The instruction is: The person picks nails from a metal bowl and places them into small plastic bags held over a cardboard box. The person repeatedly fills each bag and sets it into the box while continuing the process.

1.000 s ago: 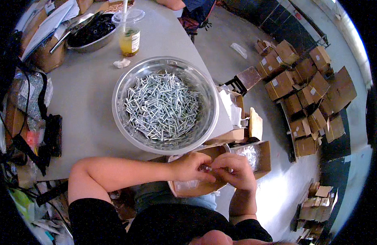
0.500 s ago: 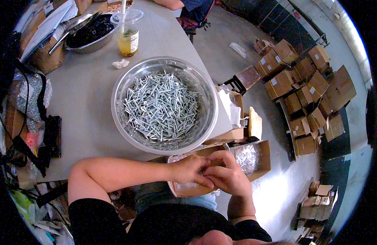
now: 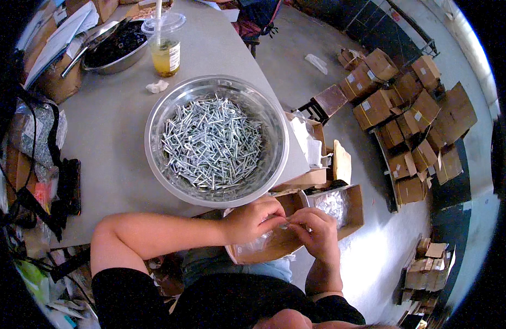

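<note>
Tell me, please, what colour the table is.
Plain light grey table, seen in the head view.

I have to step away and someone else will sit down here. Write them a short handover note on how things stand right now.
Left hand and right hand meet fingertip to fingertip over the lap, pinching something small between them; a clear plastic bag lies under them on an open cardboard box.
The big metal bowl on the grey table is heaped with silvery screws.
A second open box with clear plastic in it sits to the right.
Done: cannot tell how many are packed.
Left: judging by the bowl, most of the screws.
</note>
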Demonstrator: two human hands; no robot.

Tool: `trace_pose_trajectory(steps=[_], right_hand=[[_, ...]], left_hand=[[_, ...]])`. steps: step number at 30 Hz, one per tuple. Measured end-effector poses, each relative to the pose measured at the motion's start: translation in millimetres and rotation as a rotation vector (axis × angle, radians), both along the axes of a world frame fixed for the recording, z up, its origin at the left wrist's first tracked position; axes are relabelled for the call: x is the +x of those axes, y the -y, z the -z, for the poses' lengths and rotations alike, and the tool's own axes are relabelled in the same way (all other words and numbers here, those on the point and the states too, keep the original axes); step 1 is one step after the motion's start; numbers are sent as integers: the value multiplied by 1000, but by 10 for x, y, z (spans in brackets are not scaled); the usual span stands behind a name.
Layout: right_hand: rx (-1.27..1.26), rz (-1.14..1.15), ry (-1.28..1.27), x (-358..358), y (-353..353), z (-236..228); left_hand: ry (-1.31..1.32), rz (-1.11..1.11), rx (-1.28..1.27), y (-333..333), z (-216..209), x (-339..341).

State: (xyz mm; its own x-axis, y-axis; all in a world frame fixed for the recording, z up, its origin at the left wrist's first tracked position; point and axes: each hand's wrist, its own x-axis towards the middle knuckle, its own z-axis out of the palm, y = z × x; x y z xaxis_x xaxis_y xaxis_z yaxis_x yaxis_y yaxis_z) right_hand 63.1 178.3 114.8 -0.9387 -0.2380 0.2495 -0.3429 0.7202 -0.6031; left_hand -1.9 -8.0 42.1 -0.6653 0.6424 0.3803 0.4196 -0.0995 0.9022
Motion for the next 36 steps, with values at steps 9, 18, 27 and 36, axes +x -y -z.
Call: trace_pose_trajectory(steps=[9, 18, 27, 36], right_hand=[[-31, -75, 31, -14, 74, 82], [-127, -61, 175, 65, -185, 199], [304, 559, -20, 132, -747, 556], [433, 36, 345, -31, -122, 1357]], left_hand=[[-174, 11, 64, 1, -22, -7], [-24, 11, 54, -31, -15, -2], [209, 3, -31, -43, 62, 30], [88, 14, -172, -1, 76, -29]])
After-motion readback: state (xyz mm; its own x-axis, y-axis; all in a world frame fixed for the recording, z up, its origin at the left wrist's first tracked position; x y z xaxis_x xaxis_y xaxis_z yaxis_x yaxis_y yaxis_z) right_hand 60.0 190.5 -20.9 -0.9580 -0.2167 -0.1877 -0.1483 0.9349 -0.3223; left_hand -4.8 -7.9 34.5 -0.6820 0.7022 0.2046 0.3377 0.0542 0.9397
